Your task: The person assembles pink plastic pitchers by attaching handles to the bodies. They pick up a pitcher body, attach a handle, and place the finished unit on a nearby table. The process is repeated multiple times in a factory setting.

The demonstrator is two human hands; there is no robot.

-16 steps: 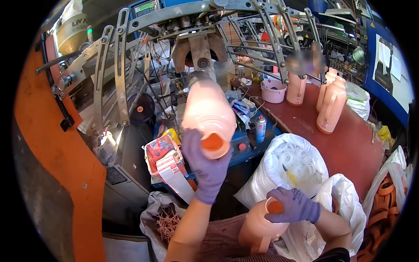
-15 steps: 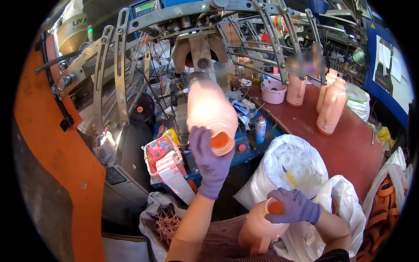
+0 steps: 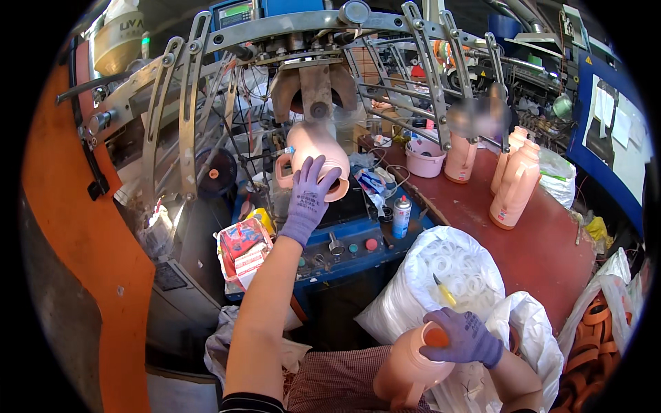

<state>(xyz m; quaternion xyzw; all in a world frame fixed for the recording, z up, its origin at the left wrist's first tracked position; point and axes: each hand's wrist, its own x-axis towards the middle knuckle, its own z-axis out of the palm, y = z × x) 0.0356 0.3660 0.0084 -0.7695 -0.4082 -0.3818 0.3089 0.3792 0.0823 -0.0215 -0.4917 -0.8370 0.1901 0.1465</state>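
My left hand [image 3: 308,199], in a purple glove, reaches out to a peach-pink plastic jug [image 3: 315,144] lying under the machine's metal clamp. Its fingers close over the shoulder and neck of the jug, whose round mouth faces me and whose handle sticks out to the left. The jug's far end sits at a machine part and is partly hidden. Low in front of me, my right hand [image 3: 467,337], gloved alike, grips a second peach-pink jug [image 3: 410,365] by its neck. That jug is tilted, mouth upward, with its handle toward me.
Above stands a machine with slotted metal arms [image 3: 193,103]. A white sack of clear plastic rings [image 3: 458,265] with a yellow-handled tool stands at right. Three pink jugs [image 3: 515,186] and a pail [image 3: 425,158] are on the red table [image 3: 544,255]. A spray can [image 3: 401,217] stands nearby.
My left hand has pushed its jug away from me, in under the clamp, and the jug has turned so its handle shows at left. My right hand and its jug have hardly moved.
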